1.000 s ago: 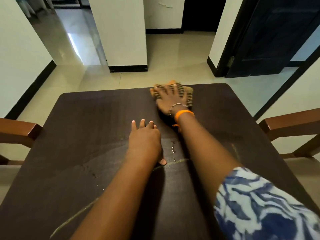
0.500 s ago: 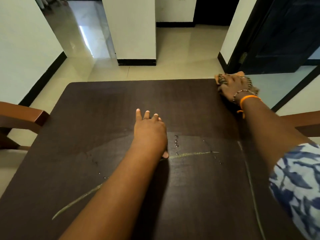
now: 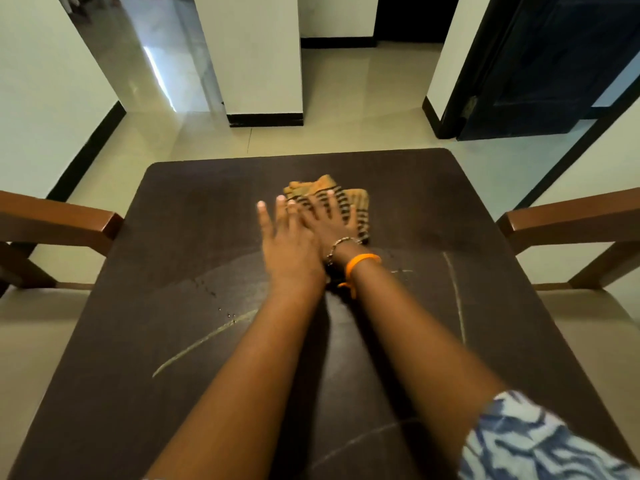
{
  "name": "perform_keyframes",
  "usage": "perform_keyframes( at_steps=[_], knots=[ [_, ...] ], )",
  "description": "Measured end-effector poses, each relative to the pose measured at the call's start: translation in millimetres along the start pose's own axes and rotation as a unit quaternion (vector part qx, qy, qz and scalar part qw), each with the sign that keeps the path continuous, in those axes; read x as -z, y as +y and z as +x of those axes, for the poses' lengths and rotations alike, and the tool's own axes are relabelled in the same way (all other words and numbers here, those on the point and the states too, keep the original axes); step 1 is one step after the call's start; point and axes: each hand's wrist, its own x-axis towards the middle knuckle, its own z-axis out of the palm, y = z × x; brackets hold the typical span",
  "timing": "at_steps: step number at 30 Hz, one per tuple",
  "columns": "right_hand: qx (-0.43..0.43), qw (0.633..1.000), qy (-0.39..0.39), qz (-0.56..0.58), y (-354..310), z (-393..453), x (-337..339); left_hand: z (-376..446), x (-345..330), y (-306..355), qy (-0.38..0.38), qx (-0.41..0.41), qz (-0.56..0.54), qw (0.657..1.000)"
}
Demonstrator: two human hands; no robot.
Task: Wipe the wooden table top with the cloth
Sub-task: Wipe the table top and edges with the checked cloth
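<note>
The dark brown wooden table top (image 3: 180, 258) fills the lower view, with wet streaks and small droplets across its middle. An orange cloth (image 3: 356, 202) with dark stripes lies bunched on the far middle of the table. My right hand (image 3: 332, 220) presses flat on the cloth with fingers spread; a bead bracelet and an orange band circle the wrist. My left hand (image 3: 289, 244) rests palm down beside it, fingers apart, overlapping the edge of my right hand and holding nothing.
A wooden chair arm (image 3: 59, 216) sticks out at the table's left side and another chair arm (image 3: 568, 220) at the right. Beyond the far edge lies a tiled floor with a white pillar (image 3: 256, 57) and a dark door (image 3: 554, 64).
My right hand has swept the cloth from the far right corner back to the far middle of the table. My left hand has moved forward, close beside the right hand.
</note>
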Motion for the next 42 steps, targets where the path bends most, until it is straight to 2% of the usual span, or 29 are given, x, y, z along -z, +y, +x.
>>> perform_keyframes(
  at_steps=[3,6,8,11,13,15,17,22,25,28,32,34,38,40,42],
  knots=[
    [0.024,0.999,0.019,0.01,-11.8,-17.4,-4.9,-23.5,-6.4,-16.8,-0.021,0.034,-0.097,0.994],
    [0.003,0.999,0.038,0.015,25.8,-35.0,1.1,-39.8,-13.5,-31.7,-0.084,-0.017,-0.097,0.992],
    [-0.057,0.996,0.066,0.014,72.1,-53.0,7.4,-44.8,-15.1,-33.7,-0.116,-0.051,-0.059,0.99],
    [-0.185,0.975,0.12,0.006,140.2,-86.6,19.7,-47.8,-17.6,-30.6,-0.121,-0.063,-0.017,0.991],
    [-0.27,0.954,0.131,0.017,157.4,-101.7,26.0,-47.9,-17.4,-27.7,-0.119,-0.061,-0.009,0.991],
    [-0.311,0.939,0.139,0.035,146.6,-103.1,25.5,-47.9,-18.0,-26.9,-0.118,-0.059,-0.004,0.991],
    [-0.288,0.945,0.148,0.044,113.2,-96.5,15.8,-48.6,-19.0,-28.5,-0.119,-0.059,-0.004,0.991],
    [-0.059,0.992,0.112,0.025,-6.5,-88.5,-20.5,-47.7,-21.7,-28.9,-0.118,-0.042,-0.043,0.991],
    [-0.011,0.992,0.122,-0.002,-3.7,-92.6,-19.3,-47.8,-18.3,-27.4,-0.127,-0.032,-0.062,0.989],
    [-0.057,0.984,0.168,-0.026,59.3,-109.2,-11.3,-46.8,-17.0,-25.6,-0.135,-0.03,-0.062,0.988],
    [-0.216,0.959,0.18,-0.035,154.7,-136.7,10.7,-45.4,-18.6,-25.6,-0.138,-0.029,-0.063,0.988],
    [-0.277,0.946,0.169,-0.016,169.0,-144.5,14.6,-44.6,-17.9,-25.0,-0.14,-0.029,-0.066,0.988],
    [-0.321,0.931,0.173,0.013,128.7,-137.4,4.8,-43.7,-18.8,-25.4,-0.147,-0.028,-0.08,0.985],
    [-0.274,0.944,0.181,0.011,92.1,-127.8,-3.4,-43.0,-18.8,-25.2,-0.147,-0.026,-0.069,0.986],
    [-0.192,0.965,0.177,0.016,44.7,-116.9,-12.2,-43.1,-18.4,-22.8,-0.146,-0.024,-0.057,0.987]
  ],
)
